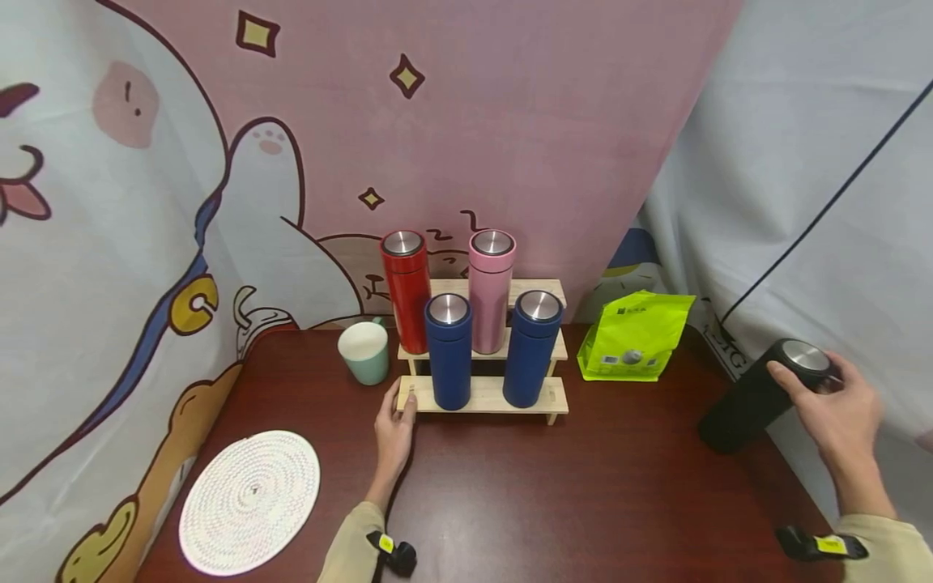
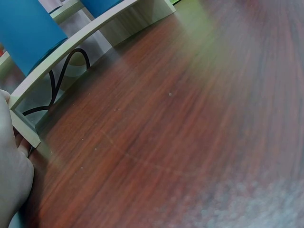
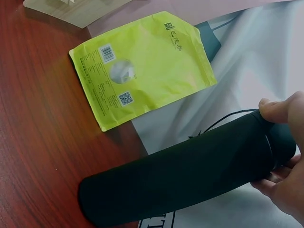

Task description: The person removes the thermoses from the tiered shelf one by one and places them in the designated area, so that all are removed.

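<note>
My right hand grips a black thermos bottle round its top, just below the steel-topped lid. The bottle leans at the right edge of the table, its lid tipped toward the right; the right wrist view shows its dark body at full length. At the left end of a stepped wooden rack, my left hand holds the lowest shelf, thumb on top. Two blue thermos bottles stand on that shelf. A red bottle and a pink bottle stand on the step behind.
A mint-green cup stands left of the rack. To the rack's right is a bright yellow-green bag. A round white woven mat lies at the table's left front. Printed cloth hangs behind and along both sides.
</note>
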Demonstrator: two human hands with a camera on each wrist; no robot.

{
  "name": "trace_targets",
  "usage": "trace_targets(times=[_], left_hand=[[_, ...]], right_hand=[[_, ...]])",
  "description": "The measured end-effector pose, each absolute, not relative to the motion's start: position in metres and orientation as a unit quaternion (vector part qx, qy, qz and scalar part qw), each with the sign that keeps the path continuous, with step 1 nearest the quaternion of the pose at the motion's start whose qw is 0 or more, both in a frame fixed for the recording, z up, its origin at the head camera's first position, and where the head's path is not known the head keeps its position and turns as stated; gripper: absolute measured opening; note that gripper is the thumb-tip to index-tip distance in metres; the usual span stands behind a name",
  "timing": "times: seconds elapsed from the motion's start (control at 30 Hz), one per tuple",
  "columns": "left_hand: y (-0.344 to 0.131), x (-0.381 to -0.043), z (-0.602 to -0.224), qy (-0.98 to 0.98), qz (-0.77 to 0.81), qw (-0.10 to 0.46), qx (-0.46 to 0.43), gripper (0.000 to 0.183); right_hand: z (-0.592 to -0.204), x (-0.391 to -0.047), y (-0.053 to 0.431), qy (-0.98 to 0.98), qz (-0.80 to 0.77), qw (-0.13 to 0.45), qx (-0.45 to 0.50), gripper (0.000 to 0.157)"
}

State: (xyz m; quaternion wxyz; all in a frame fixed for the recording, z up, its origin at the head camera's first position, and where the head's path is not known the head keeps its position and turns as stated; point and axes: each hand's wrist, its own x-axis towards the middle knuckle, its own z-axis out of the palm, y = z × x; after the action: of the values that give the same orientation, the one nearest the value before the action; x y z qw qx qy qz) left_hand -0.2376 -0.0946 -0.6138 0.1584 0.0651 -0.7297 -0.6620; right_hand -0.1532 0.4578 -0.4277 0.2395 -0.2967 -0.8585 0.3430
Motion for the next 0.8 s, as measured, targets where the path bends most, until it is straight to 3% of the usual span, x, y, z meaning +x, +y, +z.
trace_targets(times=[0.53,0.8], left_hand=[[-0.095,-0.238,-0.613,-0.73,-0.661,0.162,0.066,0.05],[-0.094,-0.237,-0.614,-0.724,-0.667,0.158,0.068,0.051]], right_hand=[[-0.426,-0.15,0.461,-0.864,0.337,0.23,-0.297,0.081],[-0.413,-0.153,0.456,-0.828,0.38,0.282,-0.299,0.072]])
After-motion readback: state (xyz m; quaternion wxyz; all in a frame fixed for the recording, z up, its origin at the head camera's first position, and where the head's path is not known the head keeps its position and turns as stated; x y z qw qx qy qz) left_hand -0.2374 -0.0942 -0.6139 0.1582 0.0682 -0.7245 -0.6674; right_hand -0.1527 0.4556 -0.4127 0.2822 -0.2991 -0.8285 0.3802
